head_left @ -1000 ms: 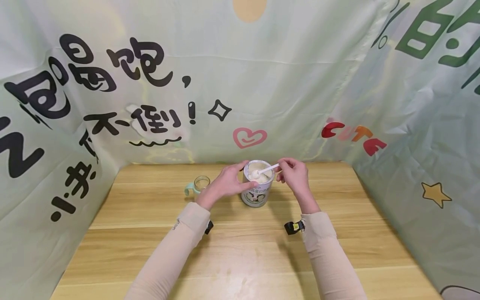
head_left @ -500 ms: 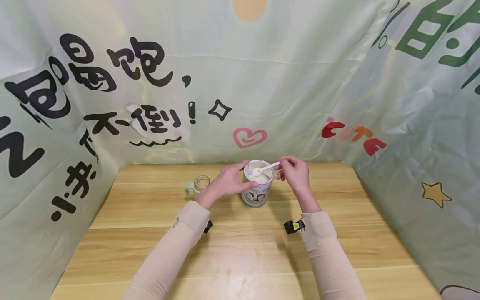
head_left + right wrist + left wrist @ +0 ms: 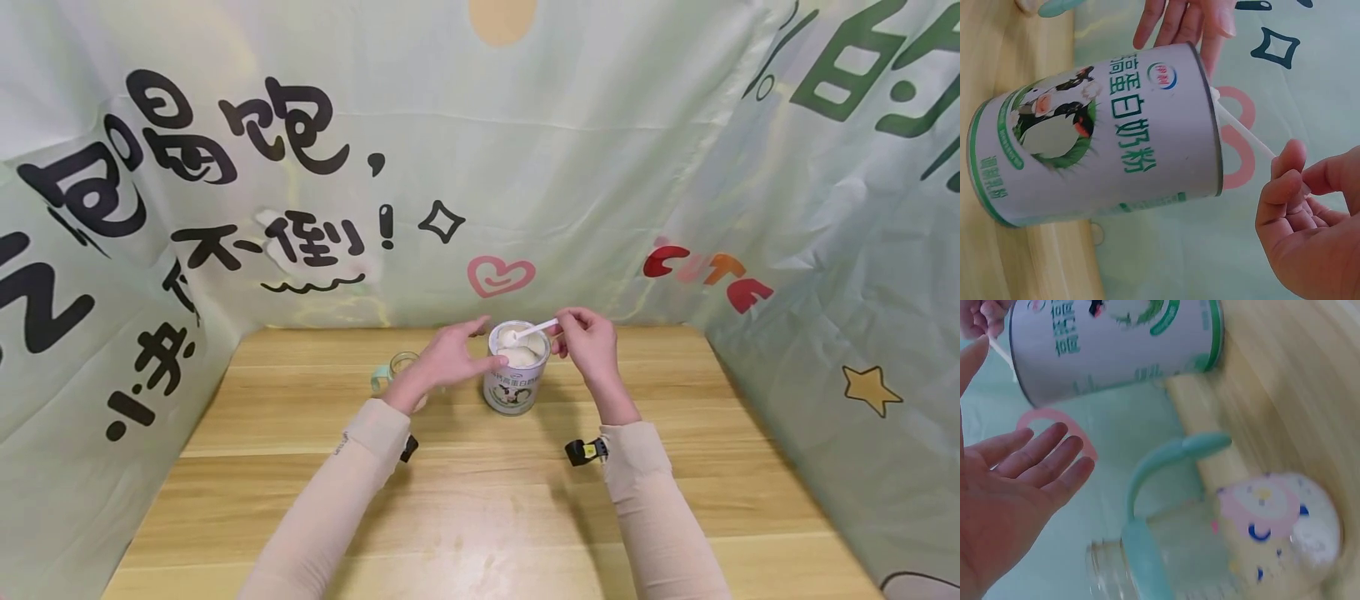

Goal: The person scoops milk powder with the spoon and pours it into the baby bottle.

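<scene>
A white milk powder can [image 3: 513, 390] stands upright with its top off and pale powder [image 3: 519, 357] inside. My right hand [image 3: 590, 346] pinches the handle of a white scoop [image 3: 538, 328], whose bowl is at the powder within the rim. At the can's left side, my left hand [image 3: 452, 360] has its fingers extended. In the left wrist view its fingers are apart from the can; whether the thumb touches the rim I cannot tell. Beneath the left forearm is a clear bottle with a mint handle [image 3: 1175, 450], its mouth uncovered, partly hidden in the head view.
All of it stands on a wooden table [image 3: 480, 517]. A pale printed cloth [image 3: 585, 183] rises behind the table and along both sides. Black cameras are strapped to both wrists.
My left hand has let go of the can and shifted slightly left, covering more of the bottle. The right hand still holds the scoop over the can, with only a slight shift.
</scene>
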{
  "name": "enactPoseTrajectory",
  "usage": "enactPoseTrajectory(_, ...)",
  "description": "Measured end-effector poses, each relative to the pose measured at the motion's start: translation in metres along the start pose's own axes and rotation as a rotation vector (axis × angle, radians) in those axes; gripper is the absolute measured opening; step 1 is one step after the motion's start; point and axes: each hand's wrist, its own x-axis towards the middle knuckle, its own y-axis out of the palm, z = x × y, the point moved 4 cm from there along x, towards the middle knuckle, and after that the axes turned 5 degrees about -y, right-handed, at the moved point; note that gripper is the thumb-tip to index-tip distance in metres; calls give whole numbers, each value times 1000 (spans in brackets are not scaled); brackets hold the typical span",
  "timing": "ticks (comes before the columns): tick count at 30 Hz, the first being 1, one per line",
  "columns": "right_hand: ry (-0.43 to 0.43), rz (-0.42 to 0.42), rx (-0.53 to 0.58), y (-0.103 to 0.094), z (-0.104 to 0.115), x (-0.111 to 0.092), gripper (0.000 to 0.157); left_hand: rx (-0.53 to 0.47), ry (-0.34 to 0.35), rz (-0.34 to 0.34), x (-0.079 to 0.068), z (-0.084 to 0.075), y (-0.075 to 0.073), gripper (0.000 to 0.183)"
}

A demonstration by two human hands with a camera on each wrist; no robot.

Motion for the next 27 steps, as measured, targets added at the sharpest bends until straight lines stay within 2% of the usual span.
enactPoseTrajectory(8, -34, 9, 56, 12, 11, -1, 26, -7, 12, -49, -12, 16, -21, 94)
enactPoseTrajectory(14, -58, 46, 82, 25, 20, -3, 26, -27, -5, -53, -23, 31, -29, 91)
enactPoseTrajectory(23, -105, 95, 70, 50, 27, -7, 24, 17, -6, -64, -36, 47, -43, 87)
enactPoseTrajectory(27, -125, 118, 76, 63, 27, -10, 23, -7, -28, -70, -42, 55, -48, 87)
